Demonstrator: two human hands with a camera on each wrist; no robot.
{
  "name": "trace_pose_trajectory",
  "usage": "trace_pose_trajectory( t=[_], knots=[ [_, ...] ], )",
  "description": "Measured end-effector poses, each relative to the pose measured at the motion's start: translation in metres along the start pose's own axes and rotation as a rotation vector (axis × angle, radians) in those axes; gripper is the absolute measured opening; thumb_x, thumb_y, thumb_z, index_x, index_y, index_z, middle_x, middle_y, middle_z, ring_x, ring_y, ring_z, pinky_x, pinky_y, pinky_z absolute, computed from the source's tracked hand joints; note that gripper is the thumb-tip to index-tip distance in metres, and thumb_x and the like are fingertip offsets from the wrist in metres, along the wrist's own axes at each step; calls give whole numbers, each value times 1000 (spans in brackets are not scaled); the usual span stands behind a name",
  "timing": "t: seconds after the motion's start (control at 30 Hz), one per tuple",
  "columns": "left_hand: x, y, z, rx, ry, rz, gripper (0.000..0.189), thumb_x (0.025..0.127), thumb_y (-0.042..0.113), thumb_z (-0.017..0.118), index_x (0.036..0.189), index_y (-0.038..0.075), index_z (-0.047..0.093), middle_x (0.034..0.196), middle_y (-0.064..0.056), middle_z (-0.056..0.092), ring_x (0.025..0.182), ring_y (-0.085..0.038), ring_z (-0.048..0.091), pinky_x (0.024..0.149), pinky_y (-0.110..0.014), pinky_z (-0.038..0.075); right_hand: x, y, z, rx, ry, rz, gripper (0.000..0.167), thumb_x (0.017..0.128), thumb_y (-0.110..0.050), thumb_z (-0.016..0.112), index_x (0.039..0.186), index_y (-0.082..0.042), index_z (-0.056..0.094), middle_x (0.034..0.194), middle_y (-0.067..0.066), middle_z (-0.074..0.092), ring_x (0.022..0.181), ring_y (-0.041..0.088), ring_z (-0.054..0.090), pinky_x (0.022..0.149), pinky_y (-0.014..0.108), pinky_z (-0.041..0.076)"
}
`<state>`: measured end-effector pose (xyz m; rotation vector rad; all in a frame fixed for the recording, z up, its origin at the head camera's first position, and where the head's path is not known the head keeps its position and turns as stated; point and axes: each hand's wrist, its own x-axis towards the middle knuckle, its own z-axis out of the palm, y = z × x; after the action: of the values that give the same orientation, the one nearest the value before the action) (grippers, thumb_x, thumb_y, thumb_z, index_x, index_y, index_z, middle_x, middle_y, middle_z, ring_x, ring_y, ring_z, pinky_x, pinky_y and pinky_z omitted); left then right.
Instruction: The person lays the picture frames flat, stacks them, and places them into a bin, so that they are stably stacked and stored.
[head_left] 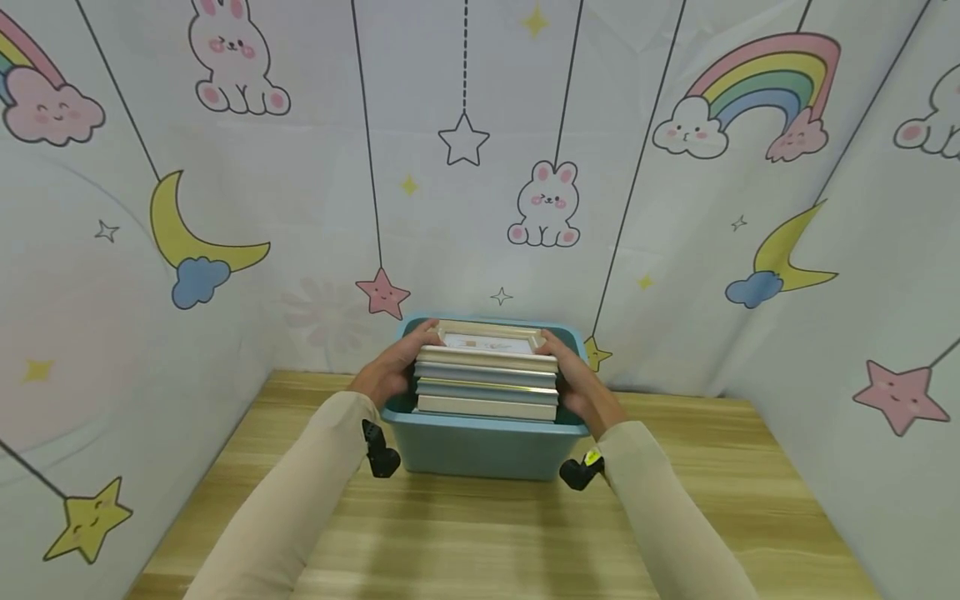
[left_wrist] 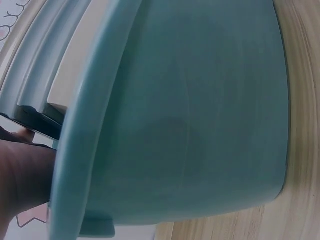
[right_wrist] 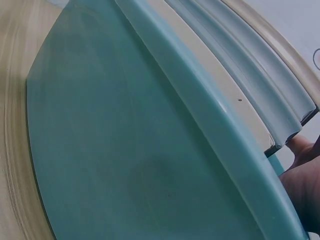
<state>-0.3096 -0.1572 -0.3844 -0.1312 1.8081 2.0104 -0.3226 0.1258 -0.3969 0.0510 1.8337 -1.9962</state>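
Observation:
A stack of several picture frames (head_left: 487,360) sits partly inside a teal plastic bin (head_left: 483,452), rising above its rim. The top frame has a cream border and a pale picture. My left hand (head_left: 390,367) grips the stack's left side, thumb near the top frame's edge. On the opposite side, my right hand (head_left: 579,377) holds the stack the same way. In the left wrist view, silver-blue and cream frame edges (left_wrist: 75,65) stand above the bin's rim. The right wrist view shows similar edges (right_wrist: 250,65) beside the hand. Fingers under or behind the stack are mostly hidden.
The bin stands on a wood-grain table (head_left: 465,533), close to the back wall (head_left: 315,200). Wall cloth printed with rabbits, stars, moons and rainbows encloses the table at the back and sides.

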Motion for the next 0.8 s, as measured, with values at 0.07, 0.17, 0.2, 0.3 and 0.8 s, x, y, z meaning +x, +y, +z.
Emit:
trace_pose_trajectory(
  t=[0.07,0.17,0.2,0.3,0.8],
  knots=[
    [2,-1,0,3,-1,-1,79,90,23,50,159,38,15,144,-16,34,94,-27,46,74,-35,43,0,1,-1,7,2,7,75,97,-28,46,161,-36,8,167,10,12,139,35,30,102,46,36],
    [3,-2,1,14,-1,2,79,90,23,50,160,36,15,138,-16,37,89,-25,48,71,-34,44,2,3,-2,15,-5,8,75,97,-28,46,161,-35,7,167,10,11,140,35,29,104,46,35],
    [4,-2,1,15,0,3,80,90,23,50,160,36,14,138,-17,37,88,-24,49,70,-33,44,2,3,-2,16,-6,9,76,97,-28,46,161,-36,6,167,10,9,141,35,28,104,46,35],
    [4,-2,1,11,10,-6,80,90,24,50,160,38,13,141,-17,36,87,-24,50,70,-32,46,4,3,-4,16,-17,10,76,97,-28,45,161,-35,5,167,11,9,140,34,28,103,45,36],
    [15,-11,0,4,3,-8,77,94,25,46,160,35,9,152,-18,28,104,-30,45,77,-40,45,5,2,-8,-37,-85,13,65,98,-27,41,159,-31,17,146,14,36,109,26,49,81,38,48]
  ],
)
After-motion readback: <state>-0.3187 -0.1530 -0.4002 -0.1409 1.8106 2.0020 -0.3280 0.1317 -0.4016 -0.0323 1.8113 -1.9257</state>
